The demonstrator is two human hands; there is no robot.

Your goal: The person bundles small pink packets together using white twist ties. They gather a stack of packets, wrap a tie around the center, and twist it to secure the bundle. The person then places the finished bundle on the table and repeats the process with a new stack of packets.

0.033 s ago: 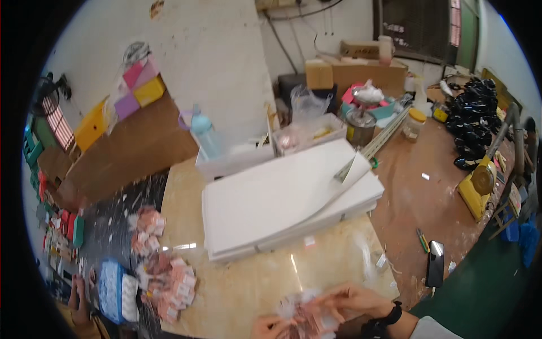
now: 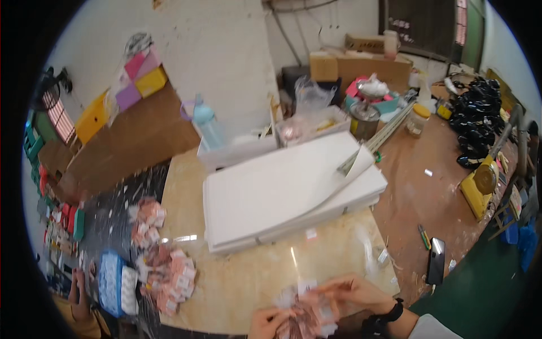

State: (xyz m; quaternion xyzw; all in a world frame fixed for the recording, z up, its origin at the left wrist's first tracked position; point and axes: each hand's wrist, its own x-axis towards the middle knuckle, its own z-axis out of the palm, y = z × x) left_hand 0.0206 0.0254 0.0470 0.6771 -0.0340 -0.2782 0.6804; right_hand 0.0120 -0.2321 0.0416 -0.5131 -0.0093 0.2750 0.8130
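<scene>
At the near edge of the table, my left hand (image 2: pixel 264 323) pinches a bunch of small clear packets (image 2: pixel 305 321) with pinkish contents and white labels. My right hand (image 2: pixel 361 292), with a black band on its wrist, has its fingers closed at the upper right of the same bunch. A small white tag (image 2: pixel 306 286) stands up from the bunch between my hands. Farther left lie two heaps of similar pinkish packets (image 2: pixel 179 279). Beyond my hands rests a thick stack of white sheets (image 2: pixel 282 186), its top sheet curled at the right end.
A blue package (image 2: pixel 112 282) lies beside the heaps, near another person's arm (image 2: pixel 80 294). White bins (image 2: pixel 240 148) and a light blue bottle (image 2: pixel 208 127) stand behind the stack. On the right are a phone (image 2: pixel 435 261), a cutter (image 2: pixel 423 236), a yellow-lidded jar (image 2: pixel 418 120) and black bundles (image 2: pixel 479 118).
The white tag now shows upright above the bunch. My right hand has risen slightly, and the whole view has shifted a little.
</scene>
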